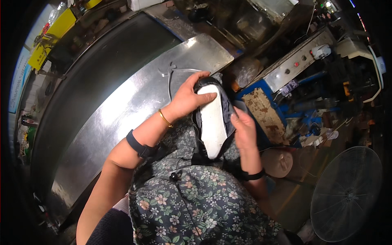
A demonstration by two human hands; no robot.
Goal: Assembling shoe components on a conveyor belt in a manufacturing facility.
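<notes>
In front of my body I hold a dark shoe upper, its sole side turned up. A white sole-shaped board lies inside the upper's opening, its narrower end toward me. My left hand grips the far end, with the thumb flat on the board and the fingers around the dark fabric. On the other side, my right hand has its thumb and fingers at the upper's right edge. Some of its fingers are hidden behind the fabric, and it is slightly blurred.
A shiny metal worktop lies left of my hands, with a thin grey strap on it. Beyond it runs a dark conveyor belt. On the right stand a machine's control panel, a round pinkish lid-like object and a wire fan guard.
</notes>
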